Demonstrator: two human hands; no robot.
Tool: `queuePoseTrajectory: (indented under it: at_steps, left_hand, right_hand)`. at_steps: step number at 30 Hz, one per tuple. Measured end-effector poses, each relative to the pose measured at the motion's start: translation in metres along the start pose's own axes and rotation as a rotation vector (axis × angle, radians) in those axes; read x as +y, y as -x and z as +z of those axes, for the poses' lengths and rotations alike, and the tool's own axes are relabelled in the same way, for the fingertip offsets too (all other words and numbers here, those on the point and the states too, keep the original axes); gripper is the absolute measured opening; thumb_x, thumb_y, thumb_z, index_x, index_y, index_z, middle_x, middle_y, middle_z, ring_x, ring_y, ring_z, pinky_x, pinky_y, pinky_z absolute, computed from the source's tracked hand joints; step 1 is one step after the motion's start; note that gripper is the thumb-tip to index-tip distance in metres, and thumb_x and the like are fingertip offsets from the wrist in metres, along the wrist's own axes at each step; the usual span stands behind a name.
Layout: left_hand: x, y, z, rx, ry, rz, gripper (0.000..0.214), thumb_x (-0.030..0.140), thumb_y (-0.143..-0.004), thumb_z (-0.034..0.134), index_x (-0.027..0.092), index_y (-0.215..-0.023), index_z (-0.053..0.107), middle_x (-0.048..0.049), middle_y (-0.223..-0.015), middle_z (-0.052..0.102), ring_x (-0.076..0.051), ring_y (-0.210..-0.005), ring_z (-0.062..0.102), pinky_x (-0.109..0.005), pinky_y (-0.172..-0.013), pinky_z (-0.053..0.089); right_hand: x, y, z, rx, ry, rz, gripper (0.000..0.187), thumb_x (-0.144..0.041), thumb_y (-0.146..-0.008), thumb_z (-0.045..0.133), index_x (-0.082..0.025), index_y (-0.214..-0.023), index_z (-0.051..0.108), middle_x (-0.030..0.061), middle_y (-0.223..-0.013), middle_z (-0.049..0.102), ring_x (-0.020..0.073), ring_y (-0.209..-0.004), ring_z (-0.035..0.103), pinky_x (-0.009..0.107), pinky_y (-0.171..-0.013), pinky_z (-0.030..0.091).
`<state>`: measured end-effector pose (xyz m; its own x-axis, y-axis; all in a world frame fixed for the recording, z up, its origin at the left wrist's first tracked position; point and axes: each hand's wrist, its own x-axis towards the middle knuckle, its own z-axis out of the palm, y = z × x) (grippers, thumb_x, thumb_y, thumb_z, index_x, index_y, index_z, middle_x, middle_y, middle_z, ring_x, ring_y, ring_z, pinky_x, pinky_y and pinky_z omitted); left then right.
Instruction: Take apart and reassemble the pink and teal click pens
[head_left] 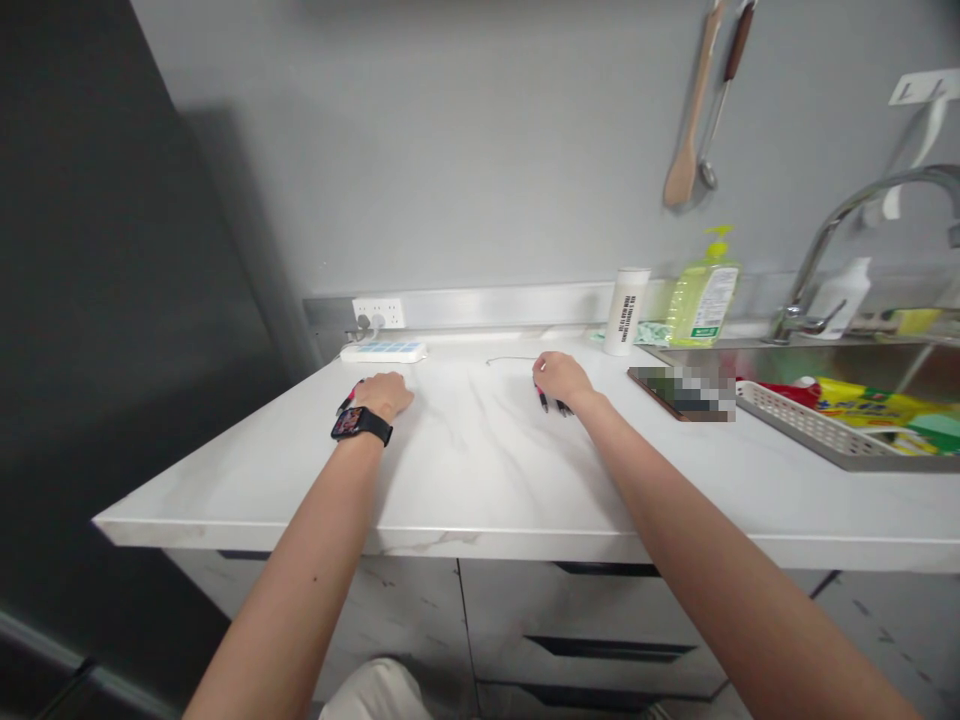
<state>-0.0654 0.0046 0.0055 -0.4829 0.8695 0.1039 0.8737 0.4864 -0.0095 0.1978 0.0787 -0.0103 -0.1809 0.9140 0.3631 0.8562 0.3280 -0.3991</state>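
My left hand (385, 391), with a black smartwatch (346, 424) on its wrist, rests on the white marbled countertop (465, 470). Its fingers are curled, and a slim black-and-red piece (349, 400) sticks out at its outer side. To the right, my right hand (561, 377) is closed low over the counter. Slim black-and-red pieces (541, 400) with dark tips show beneath it; their kind is too small to tell. A thin grey wire-like strand (510, 359) runs left from the fingertips of that hand. Both palms are hidden.
A power strip (384, 351) lies under a wall socket (379, 313). Rightward are a white cylinder (626, 312), a yellow-green soap bottle (703, 298), a pixelated flat device (682, 393) and a sink (750, 360) with a faucet (817, 250). A perforated tray (795, 425) lies at the sink's front.
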Motion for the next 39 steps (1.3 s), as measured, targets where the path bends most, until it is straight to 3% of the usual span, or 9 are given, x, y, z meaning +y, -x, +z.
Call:
queuePoseTrajectory:
  at_steps: [20,23,26,28,31,33,35,37,39]
  left_hand:
    - [-0.005,-0.007,0.004,0.013,0.002,0.030,0.045,0.031,-0.068,0.053,0.008,-0.107,0.062,-0.0236,-0.111,0.062,-0.035,-0.101,0.059,-0.037,-0.075,0.046]
    - [-0.006,-0.008,0.002,0.103,0.095,0.052,0.040,0.036,-0.070,0.053,0.008,-0.096,0.065,-0.0235,-0.105,0.064,-0.035,-0.097,0.059,-0.036,-0.072,0.045]
    - [0.000,-0.007,-0.003,0.156,0.346,0.135,0.031,0.037,-0.072,0.053,0.012,-0.082,0.067,-0.0163,-0.090,0.068,-0.028,-0.086,0.061,-0.031,-0.067,0.044]
    - [0.008,-0.003,-0.006,0.122,0.607,0.233,0.027,0.035,-0.073,0.053,0.014,-0.081,0.067,-0.0094,-0.085,0.069,-0.021,-0.080,0.059,-0.027,-0.064,0.042]
    - [0.023,0.004,-0.006,0.011,0.923,0.427,0.031,0.038,-0.072,0.054,0.014,-0.088,0.066,-0.0050,-0.087,0.066,-0.015,-0.075,0.056,-0.023,-0.060,0.039]
    - [0.032,0.009,-0.004,-0.067,0.982,0.557,0.032,0.041,-0.071,0.056,0.014,-0.087,0.065,-0.0037,-0.083,0.064,-0.013,-0.072,0.054,-0.023,-0.059,0.037]
    - [0.039,0.013,-0.002,-0.140,0.980,0.657,0.034,0.043,-0.070,0.057,0.014,-0.086,0.065,-0.0031,-0.078,0.063,-0.013,-0.070,0.053,-0.023,-0.059,0.036]
    - [0.043,0.016,-0.001,-0.192,0.962,0.703,0.038,0.047,-0.074,0.053,0.014,-0.089,0.063,-0.0040,-0.079,0.062,-0.013,-0.070,0.054,-0.023,-0.059,0.037]
    - [0.044,0.016,-0.001,-0.164,0.898,0.692,0.039,0.047,-0.079,0.044,0.014,-0.090,0.062,-0.0043,-0.077,0.061,-0.014,-0.068,0.054,-0.024,-0.059,0.038]
  right_hand:
    - [0.000,0.000,-0.001,-0.027,-0.027,-0.004,0.024,-0.011,-0.074,0.046,-0.015,-0.087,0.066,0.0120,-0.082,0.069,0.0245,-0.091,0.061,0.032,-0.077,0.045]
    - [0.001,-0.001,0.000,-0.014,-0.037,-0.021,0.022,-0.011,-0.074,0.048,-0.015,-0.087,0.066,0.0120,-0.082,0.069,0.0237,-0.091,0.061,0.031,-0.079,0.044]
    - [-0.002,-0.003,0.001,-0.018,-0.096,-0.068,0.020,-0.012,-0.076,0.049,-0.015,-0.086,0.066,0.0112,-0.086,0.069,0.0212,-0.091,0.061,0.029,-0.081,0.043]
    - [-0.008,-0.003,0.001,-0.072,-0.204,-0.085,0.017,-0.014,-0.077,0.051,-0.015,-0.083,0.066,0.0097,-0.090,0.069,0.0192,-0.091,0.061,0.026,-0.080,0.043]
    - [-0.019,0.001,0.000,-0.252,-0.524,-0.029,0.012,-0.019,-0.078,0.054,-0.015,-0.081,0.065,0.0080,-0.092,0.068,0.0155,-0.081,0.061,0.022,-0.067,0.043]
    - [-0.027,0.005,-0.001,-0.374,-0.831,0.018,0.014,-0.026,-0.080,0.055,-0.015,-0.085,0.062,0.0077,-0.094,0.066,0.0119,-0.071,0.059,0.020,-0.057,0.042]
    - [-0.032,0.007,-0.003,-0.390,-1.098,0.064,0.011,-0.024,-0.081,0.055,-0.014,-0.085,0.059,0.0065,-0.089,0.065,0.0085,-0.065,0.057,0.018,-0.053,0.040]
    - [-0.033,0.007,-0.005,-0.384,-1.300,0.100,0.005,-0.017,-0.081,0.054,-0.013,-0.083,0.057,0.0046,-0.081,0.063,0.0063,-0.060,0.055,0.016,-0.051,0.038]
    - [-0.031,0.005,-0.007,-0.387,-1.428,0.123,0.004,-0.012,-0.081,0.053,-0.012,-0.079,0.056,0.0030,-0.073,0.059,0.0054,-0.057,0.054,0.016,-0.049,0.038]
